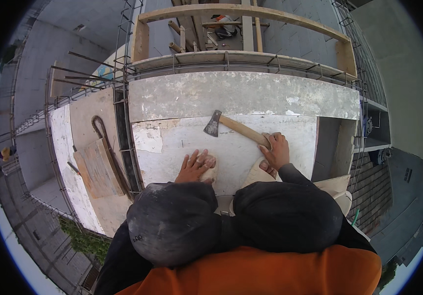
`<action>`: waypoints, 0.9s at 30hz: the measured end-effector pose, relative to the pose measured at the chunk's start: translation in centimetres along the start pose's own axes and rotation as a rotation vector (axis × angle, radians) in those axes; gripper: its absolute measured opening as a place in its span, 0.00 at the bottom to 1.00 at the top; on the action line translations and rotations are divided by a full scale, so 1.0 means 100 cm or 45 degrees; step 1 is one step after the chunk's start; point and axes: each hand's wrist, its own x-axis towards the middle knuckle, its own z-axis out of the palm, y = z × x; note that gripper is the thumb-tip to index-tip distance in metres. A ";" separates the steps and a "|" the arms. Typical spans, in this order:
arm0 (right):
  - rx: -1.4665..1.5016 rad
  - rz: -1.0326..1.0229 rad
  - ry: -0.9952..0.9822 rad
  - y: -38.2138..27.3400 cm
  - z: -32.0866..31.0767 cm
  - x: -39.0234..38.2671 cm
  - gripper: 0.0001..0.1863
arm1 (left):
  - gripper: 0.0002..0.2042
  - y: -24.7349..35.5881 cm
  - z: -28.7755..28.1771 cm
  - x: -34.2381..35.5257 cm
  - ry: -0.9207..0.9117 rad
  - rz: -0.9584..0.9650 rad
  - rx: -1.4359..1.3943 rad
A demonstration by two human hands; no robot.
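Observation:
My right hand (pixel 276 150) grips the end of the wooden handle of a hatchet (pixel 232 126). Its dark metal head lies up and to the left on a white, worn formwork board (pixel 182 142). My left hand (pixel 195 166) presses flat with fingers spread on a small pale wooden piece (pixel 210 171) lying on the same board, left of the hatchet handle. A second pale wooden piece (pixel 255 174) shows under my right wrist. My dark trouser knees (pixel 231 219) fill the lower middle, hiding the board's near edge.
A grey plank (pixel 241 93) runs across beyond the board. Steel rebar cages (pixel 123 142) run along the left side and far edge. A bent dark rod (pixel 104 142) and a plywood offcut (pixel 95 167) lie at left. A timber frame (pixel 241 12) stands farther off. Open drops lie left and right.

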 end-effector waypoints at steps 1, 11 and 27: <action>0.015 -0.018 0.012 -0.003 0.000 0.001 0.27 | 0.40 -0.002 0.002 -0.001 0.007 -0.001 0.017; 0.056 0.088 -0.055 -0.005 -0.010 0.001 0.28 | 0.42 0.006 -0.010 0.007 -0.101 -0.028 -0.024; -0.432 0.067 -0.097 0.024 -0.013 0.095 0.47 | 0.41 0.009 -0.008 0.013 -0.115 0.014 0.009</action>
